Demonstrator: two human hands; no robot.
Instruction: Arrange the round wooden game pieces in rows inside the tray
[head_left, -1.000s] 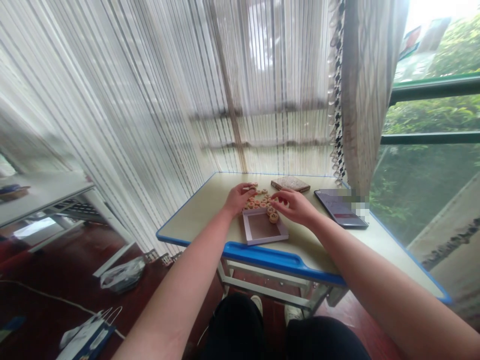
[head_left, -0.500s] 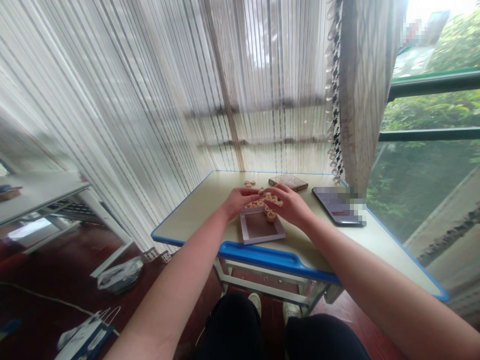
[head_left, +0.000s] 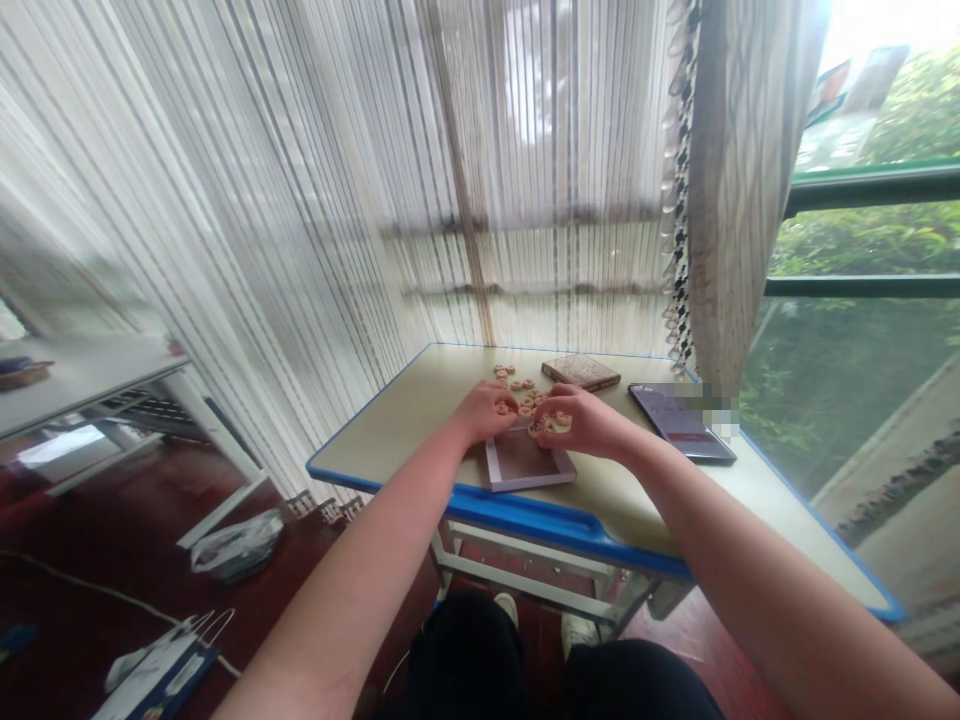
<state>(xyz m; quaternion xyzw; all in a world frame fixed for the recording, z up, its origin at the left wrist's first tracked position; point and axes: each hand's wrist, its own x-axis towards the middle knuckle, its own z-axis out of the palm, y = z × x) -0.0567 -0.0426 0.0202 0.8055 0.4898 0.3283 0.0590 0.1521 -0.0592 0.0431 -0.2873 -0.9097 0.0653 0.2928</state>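
Observation:
Several small round wooden pieces with markings, looking like Chinese chess pieces (head_left: 528, 384), lie loose on the desk. In front of them sits a shallow open box (head_left: 525, 485) with pale walls and a brown inside. My right hand (head_left: 581, 418) is closed over the box's far right corner, its thumb and fingers around a round piece (head_left: 538, 428). My left hand (head_left: 484, 412) rests at the box's far left side, fingers curled next to a piece (head_left: 502, 409); whether it grips that piece is unclear. Fingers partly hide the pieces between the hands.
A flat patterned box lid (head_left: 581, 371) lies behind the pieces. To the right is a dark tablet or large phone (head_left: 679, 425). The desk (head_left: 390, 430) has a raised blue edge; string curtains (head_left: 525, 250) hang right behind it.
My right hand has come down toward the box and closed around a piece. My left hand has shifted slightly nearer and its fingers have curled. The view has moved slightly.

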